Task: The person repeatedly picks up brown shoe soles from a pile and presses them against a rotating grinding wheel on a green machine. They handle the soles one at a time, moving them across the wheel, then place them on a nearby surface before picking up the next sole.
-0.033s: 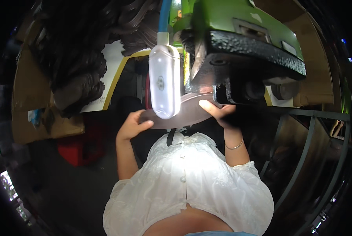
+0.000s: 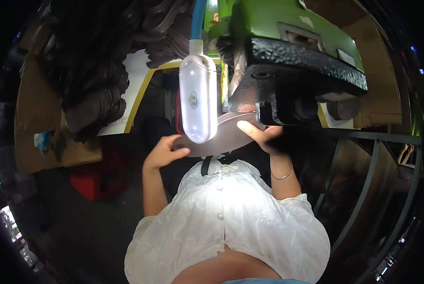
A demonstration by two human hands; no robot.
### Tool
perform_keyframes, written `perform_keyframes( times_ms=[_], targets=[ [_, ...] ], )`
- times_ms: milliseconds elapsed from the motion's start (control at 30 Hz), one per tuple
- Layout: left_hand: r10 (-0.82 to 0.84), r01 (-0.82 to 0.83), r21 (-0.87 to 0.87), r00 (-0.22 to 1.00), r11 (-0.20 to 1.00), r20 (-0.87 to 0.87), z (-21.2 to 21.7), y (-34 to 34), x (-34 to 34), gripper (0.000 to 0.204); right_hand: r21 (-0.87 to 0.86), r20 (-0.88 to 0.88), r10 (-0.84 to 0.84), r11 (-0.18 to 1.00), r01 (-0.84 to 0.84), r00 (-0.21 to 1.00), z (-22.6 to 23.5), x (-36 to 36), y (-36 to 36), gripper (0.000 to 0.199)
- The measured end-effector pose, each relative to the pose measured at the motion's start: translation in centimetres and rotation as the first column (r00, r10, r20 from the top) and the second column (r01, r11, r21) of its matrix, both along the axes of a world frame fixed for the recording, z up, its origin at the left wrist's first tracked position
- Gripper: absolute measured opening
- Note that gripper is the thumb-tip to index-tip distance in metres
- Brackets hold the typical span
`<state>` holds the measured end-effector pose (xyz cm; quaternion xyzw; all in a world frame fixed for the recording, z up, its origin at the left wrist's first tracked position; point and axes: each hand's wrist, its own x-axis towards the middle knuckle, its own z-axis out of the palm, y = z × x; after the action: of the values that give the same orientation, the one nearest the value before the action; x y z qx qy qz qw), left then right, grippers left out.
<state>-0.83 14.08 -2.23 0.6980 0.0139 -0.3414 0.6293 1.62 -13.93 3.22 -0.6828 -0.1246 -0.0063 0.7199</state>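
A brown, finely ribbed shoe sole [image 2: 233, 137] lies across the space in front of my chest, its upper right edge at the underside of a green and black machine [image 2: 306, 57]. My left hand [image 2: 163, 152] is closed on the sole's left end, thumb on top and the other fingers beneath. On the right end, my right hand [image 2: 265, 136] pinches the sole with its thumb on the upper face, close to the machine's dark working part; its other fingers are mostly hidden. A white lamp [image 2: 198, 99] on a blue stem hides part of the sole's middle.
Dark soles [image 2: 96, 102] are heaped at the left on a white, yellow-edged surface [image 2: 135, 90]. Cardboard boxes [image 2: 55, 154] stand left and right. A red stool-like object [image 2: 91, 182] is on the floor at left, and a grey metal rack [image 2: 375, 156] at right.
My left hand and the sole's left end have shifted slightly to the right. My right thumb has moved a little left on the sole.
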Motion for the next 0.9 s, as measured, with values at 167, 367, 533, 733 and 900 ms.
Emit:
perform_keyframes(
  times_ms=[167,367,533,733,900],
  targets=[
    [-0.401,0.375,0.142,0.860,0.916,0.315,-2.9,-5.7,0.1,0.033,-0.034,-0.034,0.047,0.998,-0.048,0.998,-0.4,0.5,0.4,0.038],
    [0.126,-0.058,-0.236,0.951,0.970,0.282,3.8,-12.7,2.3,0.025,-0.098,0.050,-0.005,0.995,0.010,0.999,-1.8,1.0,-1.1,0.046],
    [0.214,-0.109,-0.311,0.920,0.944,0.328,3.0,-13.6,2.5,0.026,0.025,-0.340,0.363,0.926,-0.378,0.867,-5.5,-2.6,-3.5,0.069],
    [0.382,-0.287,-0.375,0.900,0.882,0.211,3.0,-12.1,0.7,0.012,0.092,-0.603,0.320,0.938,-0.334,0.731,-8.8,-6.0,-9.0,0.036],
    [0.302,-0.219,-0.298,0.914,0.929,0.271,2.6,-10.7,0.2,0.025,0.270,-0.361,-0.041,0.952,0.146,0.932,-7.0,-4.1,-12.8,0.038]
  ],
)
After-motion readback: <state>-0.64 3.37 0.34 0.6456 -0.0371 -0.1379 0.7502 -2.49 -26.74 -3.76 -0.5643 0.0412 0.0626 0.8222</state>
